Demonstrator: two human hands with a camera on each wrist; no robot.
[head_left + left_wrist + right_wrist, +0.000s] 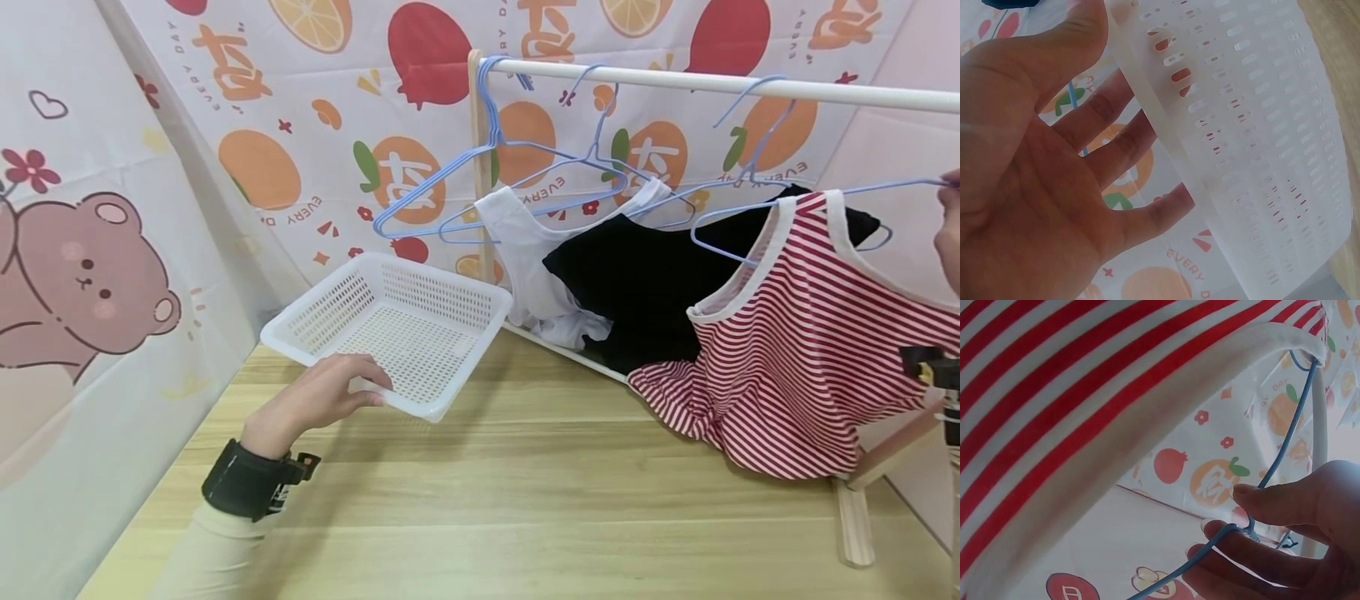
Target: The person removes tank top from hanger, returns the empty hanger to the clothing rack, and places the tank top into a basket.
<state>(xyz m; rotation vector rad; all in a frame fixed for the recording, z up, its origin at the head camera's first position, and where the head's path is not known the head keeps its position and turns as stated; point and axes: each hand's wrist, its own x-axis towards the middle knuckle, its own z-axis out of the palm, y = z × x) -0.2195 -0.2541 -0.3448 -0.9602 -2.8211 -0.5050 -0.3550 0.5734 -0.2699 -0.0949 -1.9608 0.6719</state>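
Observation:
My left hand (318, 402) pinches the near rim of a white perforated plastic basket (474, 360), thumb on one side and fingers on the other. The basket is tilted and nothing lies in it. In the left wrist view its slotted wall (1260, 125) rises beside the palm. At the right edge of the head view, my right hand (949, 237) is partly cut off. The right wrist view shows it pinching a blue wire hanger (1285, 440) near the base of the hook. A red-and-white striped tank top (810, 342) hangs from that hanger.
A white rail (690, 81) on wooden posts crosses the back right. Bare blue hangers (435, 187), a white tank top (517, 250) and a black garment (637, 283) hang there. Below is a wood-grain table (525, 517). Printed curtains (300, 100) enclose the back and left.

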